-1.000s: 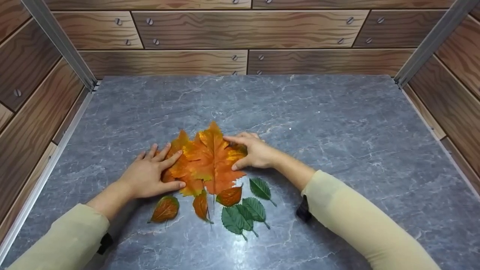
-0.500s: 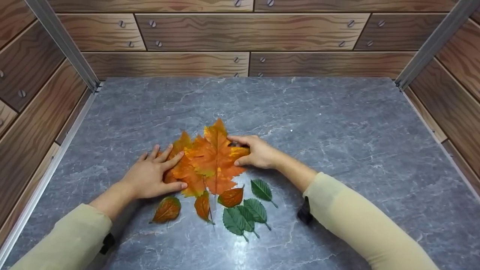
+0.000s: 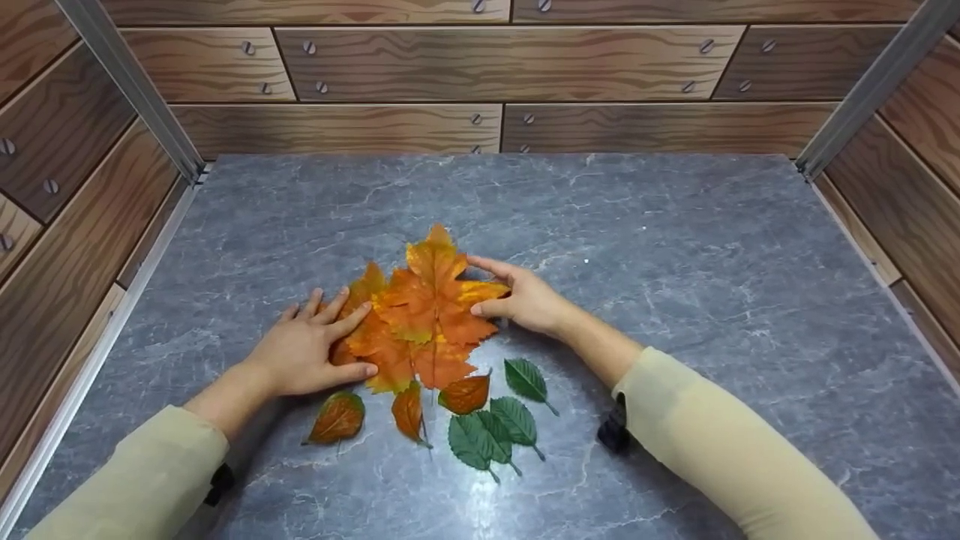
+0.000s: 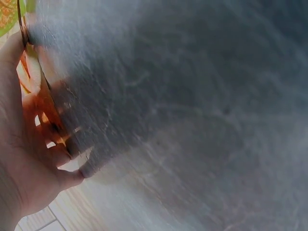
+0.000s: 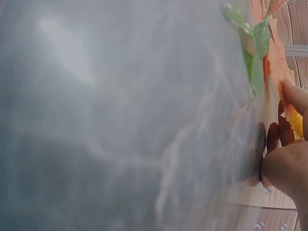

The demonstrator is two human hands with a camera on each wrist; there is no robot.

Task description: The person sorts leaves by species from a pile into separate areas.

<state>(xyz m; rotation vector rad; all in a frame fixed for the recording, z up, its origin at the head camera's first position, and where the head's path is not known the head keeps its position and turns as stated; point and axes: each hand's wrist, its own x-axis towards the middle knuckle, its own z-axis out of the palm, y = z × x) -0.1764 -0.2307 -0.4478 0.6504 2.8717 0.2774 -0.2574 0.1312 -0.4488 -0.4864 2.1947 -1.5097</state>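
Overlapping orange-yellow maple leaves [image 3: 435,315] lie mid-table in the head view. My left hand [image 3: 300,349] rests on their left edge, fingers spread and straight. In the left wrist view, that hand [image 4: 29,159] has orange leaf under and beside its fingers. At the pile's right side, my right hand [image 3: 529,300] pinches the yellow lobe of the top maple leaf, thumb above it and index finger along its upper edge. The right wrist view has the thumb of the right hand [image 5: 286,159] against the leaf edge [image 5: 278,62], the other fingers curled below.
Small orange-brown leaves [image 3: 337,418] lie in front of the pile, one touching its lower edge. Several green leaves [image 3: 470,441] lie at front right, some overlapping. The grey marbled table [image 3: 675,285] is bounded by wood-patterned walls [image 3: 510,64] and metal posts [image 3: 124,82].
The right hand and the top maple leaf have shifted away from the person, up in the head view. The left hand stays in place on the pile. The head view has shifted slightly.
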